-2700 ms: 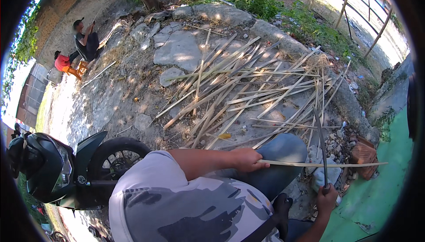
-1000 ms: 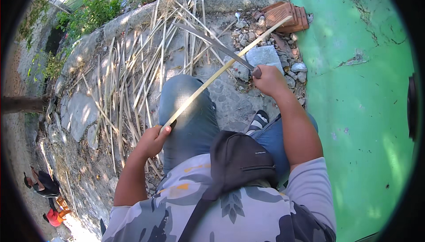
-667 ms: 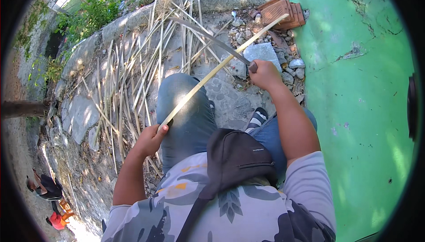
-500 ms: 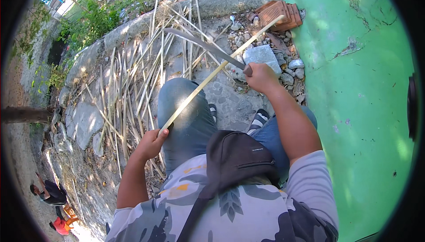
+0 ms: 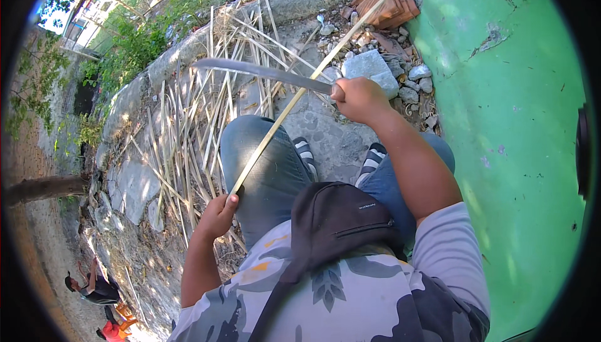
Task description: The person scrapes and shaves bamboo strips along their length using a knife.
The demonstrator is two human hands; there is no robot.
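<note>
My left hand (image 5: 217,215) is closed around the lower end of a long pale wooden strip (image 5: 275,128), which slants up and to the right past my left knee. My right hand (image 5: 361,99) grips the brown handle of a machete (image 5: 266,72). Its long curved blade points left and crosses the strip above my knee. Whether the edge touches the strip I cannot tell. Beyond my knees, a loose heap of similar thin strips (image 5: 194,116) lies on the ground.
Stone rubble (image 5: 410,94), a pale block (image 5: 369,71) and stacked clay tiles (image 5: 389,7) lie ahead to the right, beside a green wall (image 5: 501,154). A low concrete kerb (image 5: 300,4) runs behind the strips. At the far lower left are two people (image 5: 100,289). A dark bag (image 5: 341,217) rests on my lap.
The machete blade has swung to the left and lies flatter, my right hand shifting slightly left. The strip's far end has moved up and a little left. Both holds are unchanged.
</note>
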